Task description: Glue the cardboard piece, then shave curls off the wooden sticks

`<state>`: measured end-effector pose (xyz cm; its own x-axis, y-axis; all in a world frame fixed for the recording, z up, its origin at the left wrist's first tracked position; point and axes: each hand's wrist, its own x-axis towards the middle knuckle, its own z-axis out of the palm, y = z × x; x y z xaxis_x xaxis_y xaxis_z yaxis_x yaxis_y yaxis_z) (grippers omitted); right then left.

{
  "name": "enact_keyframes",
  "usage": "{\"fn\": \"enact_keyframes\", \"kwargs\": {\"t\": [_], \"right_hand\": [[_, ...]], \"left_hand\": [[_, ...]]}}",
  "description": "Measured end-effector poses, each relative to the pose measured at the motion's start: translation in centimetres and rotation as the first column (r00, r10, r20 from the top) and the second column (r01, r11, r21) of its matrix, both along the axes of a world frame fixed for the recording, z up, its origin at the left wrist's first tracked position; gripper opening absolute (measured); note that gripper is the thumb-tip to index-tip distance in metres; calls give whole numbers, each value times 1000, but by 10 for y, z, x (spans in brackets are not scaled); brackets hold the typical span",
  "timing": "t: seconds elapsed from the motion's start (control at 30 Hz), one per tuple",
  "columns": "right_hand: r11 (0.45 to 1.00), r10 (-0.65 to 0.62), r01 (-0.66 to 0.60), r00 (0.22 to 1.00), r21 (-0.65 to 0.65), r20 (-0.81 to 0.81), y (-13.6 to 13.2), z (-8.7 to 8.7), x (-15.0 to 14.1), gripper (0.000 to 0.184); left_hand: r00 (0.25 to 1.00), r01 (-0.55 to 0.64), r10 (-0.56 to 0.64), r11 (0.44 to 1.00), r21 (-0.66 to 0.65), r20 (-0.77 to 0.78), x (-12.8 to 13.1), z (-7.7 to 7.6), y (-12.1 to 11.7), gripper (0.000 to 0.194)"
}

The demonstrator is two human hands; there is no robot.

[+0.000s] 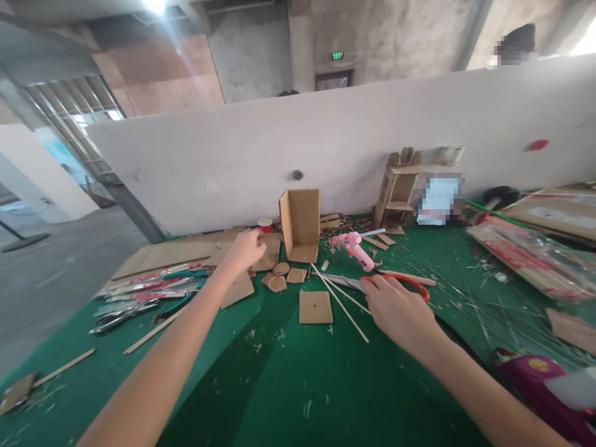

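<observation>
My left hand (250, 250) reaches over the cardboard pieces at the back, fingers curled together in front of a small red-sided tub (265, 225). Whether anything is between those fingers is hidden. On the right, the fingers of my right hand (398, 307) close on orange-handled scissors (416, 284), whose blades point left. Thin wooden sticks (347, 310) lie beside and under that hand. Between my hands is a square cardboard piece (315, 308) with a small hole. Small cut cardboard pieces (275, 283) lie behind it, in front of an upright folded cardboard piece (305, 223).
A pink glue gun (358, 250) sits just behind my right hand. Packaged sticks (153, 287) lie at left, with more packages (531, 254) at right. A cardboard shelf model (398, 189) stands by the white partition (233, 164). A purple device (535, 385) occupies the near right.
</observation>
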<state>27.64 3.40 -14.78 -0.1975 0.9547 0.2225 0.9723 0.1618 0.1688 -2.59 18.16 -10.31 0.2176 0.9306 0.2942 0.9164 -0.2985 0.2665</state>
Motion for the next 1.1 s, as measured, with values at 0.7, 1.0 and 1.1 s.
{"fn": "enact_keyframes", "kwargs": {"t": [0.7,1.0,1.1], "right_hand": [[988,88,-83,995,129,-35,-8,-1,-5,28],[984,119,-108,991,144,-68,-6,-4,-4,28],[984,120,-109,990,140,-73,-7,-4,-4,28]], "left_hand": [[973,-115,83,984,-138,-217,114,-11,-14,25],[987,-62,36,985,159,157,105,67,-18,30],[939,-112,23,964,242,343,90,98,1,34]]}}
